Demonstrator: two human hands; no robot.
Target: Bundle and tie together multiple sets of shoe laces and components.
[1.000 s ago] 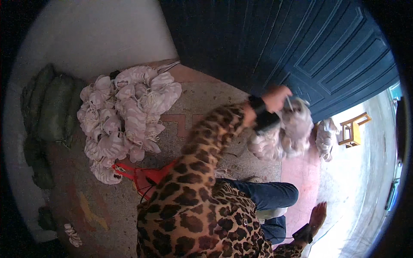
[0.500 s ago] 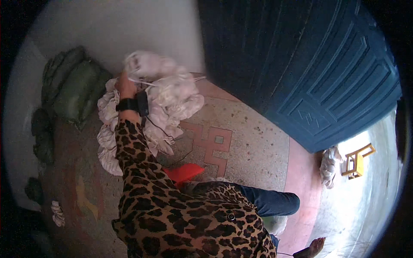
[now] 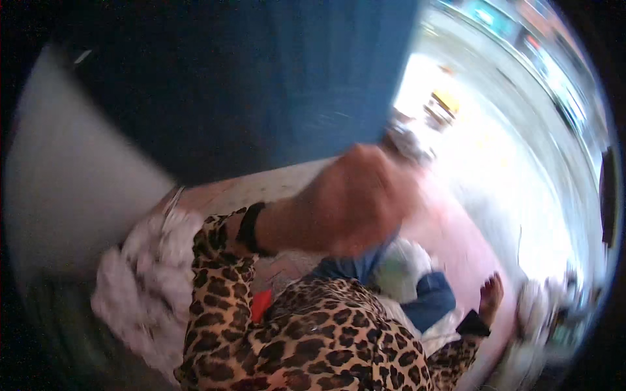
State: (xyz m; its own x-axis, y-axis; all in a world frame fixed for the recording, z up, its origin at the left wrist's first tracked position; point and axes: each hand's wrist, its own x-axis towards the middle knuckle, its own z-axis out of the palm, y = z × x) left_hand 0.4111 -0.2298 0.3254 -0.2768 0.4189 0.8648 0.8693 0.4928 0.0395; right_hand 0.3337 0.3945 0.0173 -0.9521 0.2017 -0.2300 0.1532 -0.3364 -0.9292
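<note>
**A:** Which hand fills the middle of the view?

**B:** The left hand [image 3: 355, 199], raised close to the camera and strongly blurred. A dark wrist strap [image 3: 250, 228] and a leopard-print sleeve [image 3: 218, 287] lead down from it. The fingers look curled, but the blur hides whether they grip anything, so its state cannot be told.

**A:** Where does the pile of pale bundles [image 3: 147, 287] lie relative to that hand?

**B:** Down and to the left of it, on the floor beside the sleeve, well apart from the fingers. The pile sits against the foot of a pale wall [image 3: 72, 189]. The hand does not touch it.

**A:** And the right hand [image 3: 490, 296]?

**B:** At the lower right, low over the pink floor [image 3: 466, 251], with a dark cuff [image 3: 473, 324] at the wrist. The fingers are stretched out and spread, holding nothing. Further pale bundles [image 3: 535, 313] lie just to its right, near but not clearly touched; blur prevents a finer reading.

**A:** What lies between the two hands?

**B:** The person's legs in blue jeans [image 3: 424, 296], a pale rounded shape [image 3: 401, 267] resting there, and a small red object [image 3: 261, 305] showing next to the sleeve.

**A:** And behind?

**B:** A dark blue door [image 3: 274, 85] spans the upper half, with a bright street [image 3: 495, 130] to its right.
</note>
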